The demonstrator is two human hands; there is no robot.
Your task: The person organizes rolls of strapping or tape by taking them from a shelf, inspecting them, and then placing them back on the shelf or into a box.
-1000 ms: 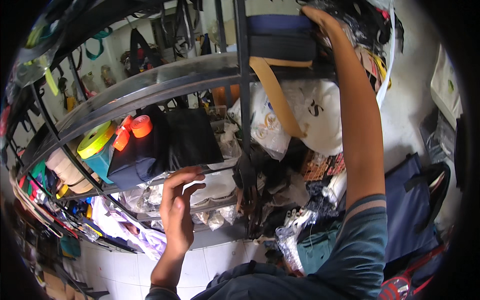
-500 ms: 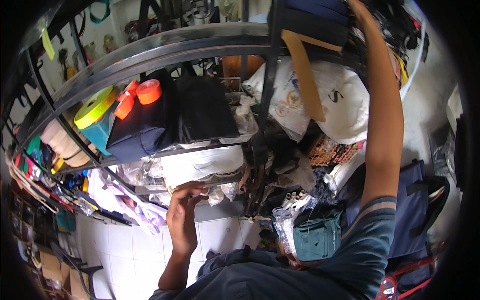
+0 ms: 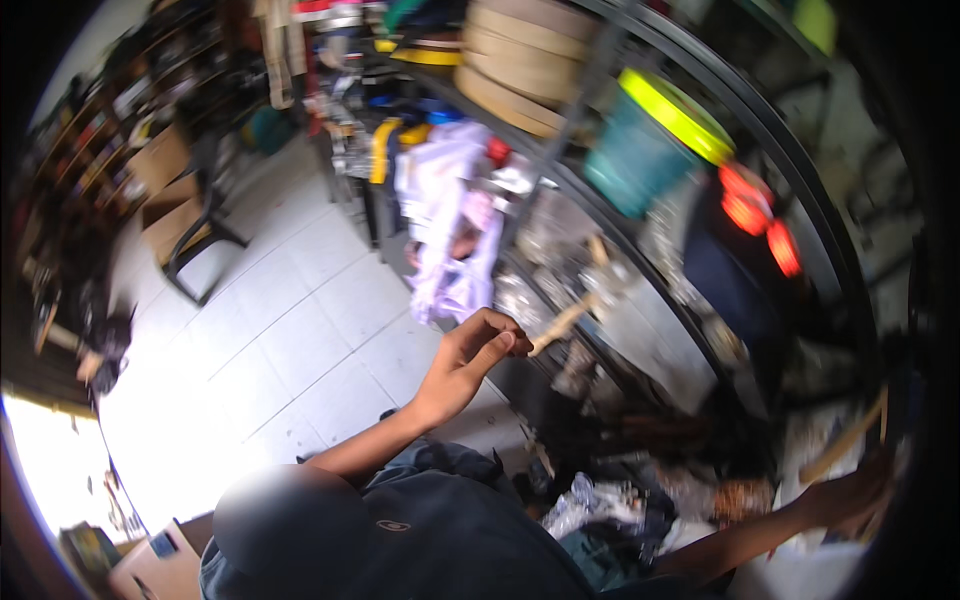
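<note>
My left hand (image 3: 470, 362) is raised in front of the lower shelves. Its fingers are loosely bent toward the thumb, and I see nothing held in them. Just past the fingertips in the view, a tan strip (image 3: 565, 325) slants across the shelf contents; I cannot tell whether the hand touches it. A pale lilac cloth (image 3: 450, 220) hangs from the shelf beyond this hand. My right hand (image 3: 848, 500) reaches out to the far right, dark and smeared, its fingers unclear. Close by it is another tan strip (image 3: 845, 445); contact between them cannot be made out.
A dark metal rack (image 3: 690, 325) crosses the right side. It bears tan rolls (image 3: 525, 60), a yellow-green roll (image 3: 675, 115) on a teal container (image 3: 640, 160), and orange rolls (image 3: 745, 200). A dark chair (image 3: 205, 235) with cardboard stands on the white tiled floor (image 3: 300, 310).
The view has swung left, bringing the floor and chair into sight. My right arm, stretched up to the top shelf before, now lies low at the right. The left hand's fingers are more curled.
</note>
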